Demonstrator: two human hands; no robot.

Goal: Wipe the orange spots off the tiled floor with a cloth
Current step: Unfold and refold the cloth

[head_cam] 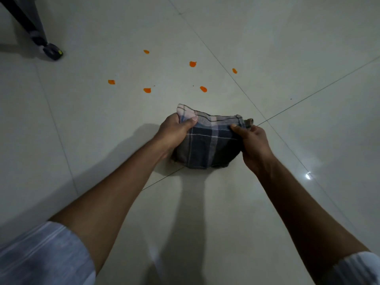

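Note:
A folded checked cloth (pixel 207 145), dark blue and grey with a pale upper edge, is held above the pale tiled floor (pixel 287 48). My left hand (pixel 174 130) grips its upper left corner and my right hand (pixel 253 142) grips its right edge. Beyond the cloth lie several orange spots on the tiles: one at the far left (pixel 111 82), one in the middle (pixel 147 90), one nearest the cloth (pixel 203 89), and others farther off (pixel 192 63). The cloth touches none of them.
A dark tripod-like leg with a black foot (pixel 52 51) stands on the floor at the upper left. Dark grout lines (pixel 308 94) cross near the cloth. A bright light reflection (pixel 307 176) shows on the tile at the right.

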